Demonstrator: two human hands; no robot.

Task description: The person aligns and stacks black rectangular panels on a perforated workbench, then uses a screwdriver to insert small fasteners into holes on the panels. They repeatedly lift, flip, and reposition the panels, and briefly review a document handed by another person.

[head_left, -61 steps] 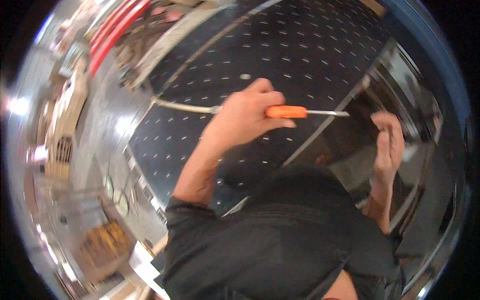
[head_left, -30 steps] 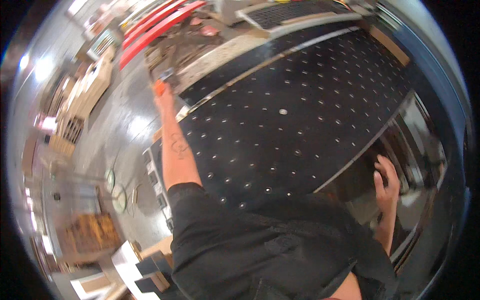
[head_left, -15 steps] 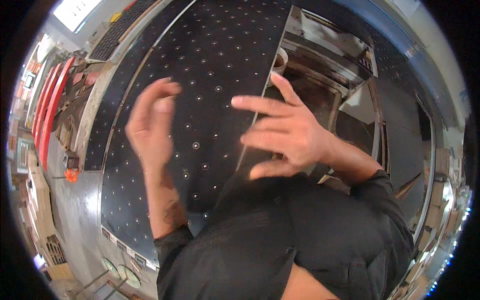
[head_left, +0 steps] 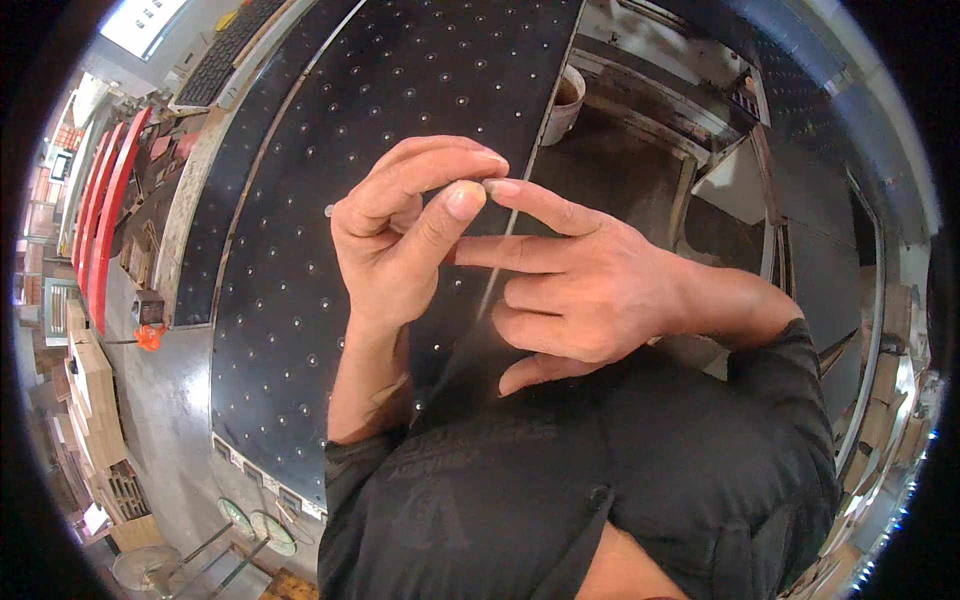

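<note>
My left hand (head_left: 395,235) is raised over a black table (head_left: 290,340) studded with rows of small metal balls. Its thumb and forefinger come together in a pinch at the tip of my right forefinger. Anything small between them is too hidden to make out. My right hand (head_left: 600,285) reaches in from the right, back upward, with its fingers stretched and spread apart. Its middle finger passes behind the left thumb, and no object shows in this hand.
A whitish bucket (head_left: 566,105) stands beyond the table's right edge, by a dark recessed opening (head_left: 625,180). To the left are a black keyboard (head_left: 215,70), red curved bars (head_left: 104,235), an orange knob (head_left: 149,338) and stacked boards (head_left: 92,395). Round greenish discs (head_left: 272,533) sit at lower left.
My hands were apart, the left one blurred. The left has moved right and closed into a pinch at the right forefinger's tip; the right fingers have shifted slightly.
</note>
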